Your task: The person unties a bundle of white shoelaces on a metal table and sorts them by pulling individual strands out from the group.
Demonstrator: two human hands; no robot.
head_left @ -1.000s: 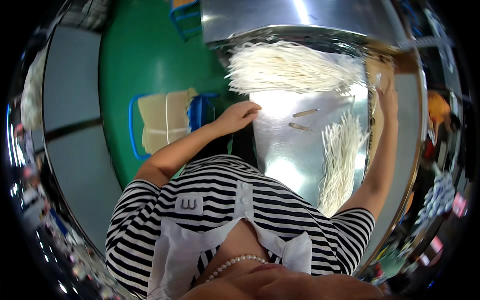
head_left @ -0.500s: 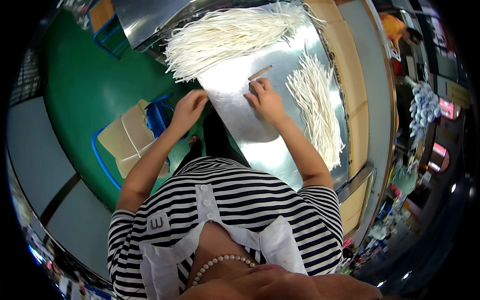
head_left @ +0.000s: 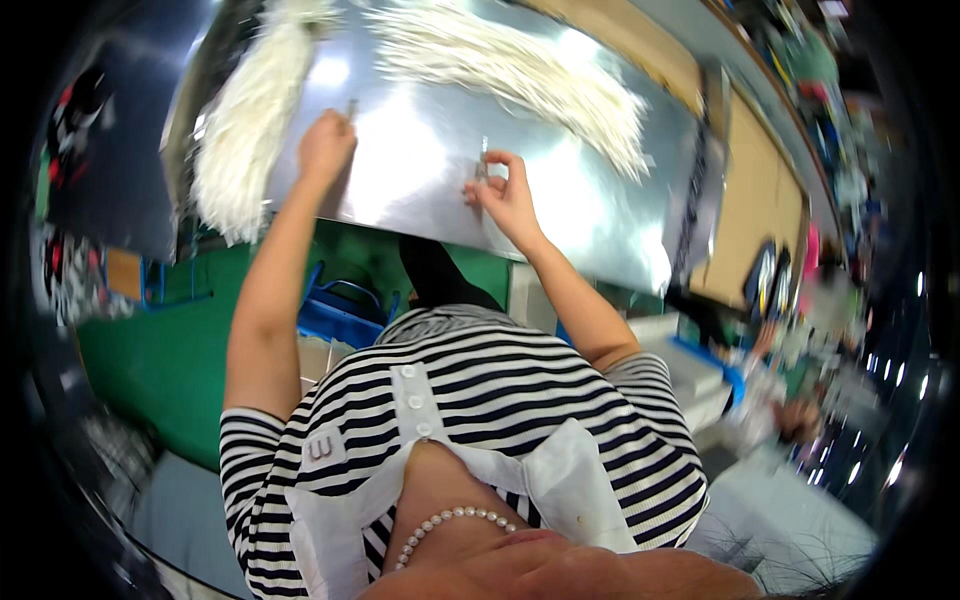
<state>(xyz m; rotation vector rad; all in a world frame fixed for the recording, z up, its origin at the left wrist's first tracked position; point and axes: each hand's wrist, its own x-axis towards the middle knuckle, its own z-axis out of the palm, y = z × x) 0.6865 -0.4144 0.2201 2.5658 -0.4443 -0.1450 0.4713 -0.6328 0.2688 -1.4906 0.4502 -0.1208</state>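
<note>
My left hand (head_left: pixel 327 150) is over the metal table, beside the left bundle of long white cords (head_left: pixel 250 130). Its fingers are curled and blurred, and a small dark slim thing (head_left: pixel 352 107) shows at the fingertips. Farther right, my right hand (head_left: pixel 508 200) has its thumb and fingers closed on a short slim tool (head_left: pixel 483 163) with a beige body and a pale thin tip pointing up. Beyond both hands lies a second bundle of white cords (head_left: pixel 520 75), stretched across the far side of the table.
The shiny metal table (head_left: pixel 410 180) ends just in front of my body. Below its edge are a blue stool (head_left: pixel 345 305) and the green floor (head_left: pixel 150 360). Brown board (head_left: pixel 745 180) lies past the right end. Another person (head_left: pixel 790 415) is at the lower right.
My view and body have turned to the right, so the cord bundles appear swung round to the left. My left hand has come over the table; my right has closed on the slim tool.
</note>
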